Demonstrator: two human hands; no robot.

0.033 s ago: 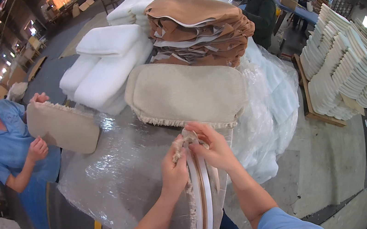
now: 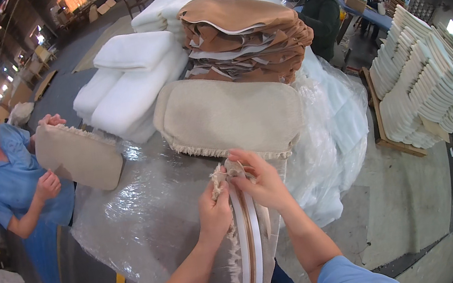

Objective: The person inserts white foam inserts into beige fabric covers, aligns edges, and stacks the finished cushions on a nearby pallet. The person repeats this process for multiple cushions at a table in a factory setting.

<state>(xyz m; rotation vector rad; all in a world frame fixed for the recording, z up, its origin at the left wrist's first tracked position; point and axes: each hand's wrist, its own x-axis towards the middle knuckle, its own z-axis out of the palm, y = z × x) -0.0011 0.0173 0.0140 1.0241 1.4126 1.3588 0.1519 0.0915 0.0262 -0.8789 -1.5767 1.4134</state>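
Note:
A beige fabric cover with a frayed edge hangs down from my hands toward my body. Along it runs a long zipper on white tape with a brown middle strip. My left hand pinches the frayed fabric edge at the zipper's far end. Just to the right, my right hand grips the bunched top of the same cover, thumb and fingers together. The fingertips partly hide the zipper's end. Beyond both hands lie stacked beige cushion covers with a fringed near edge.
Brown fabric pieces are piled behind the covers, with white padding to their left. Clear plastic spreads over the table. A co-worker at left holds a beige cushion cover. White pads stand on a pallet at right.
The co-worker's cover has shifted very slightly to the right. My hands keep nearly the same place and grip, with the frayed edge at my left fingers moved a little.

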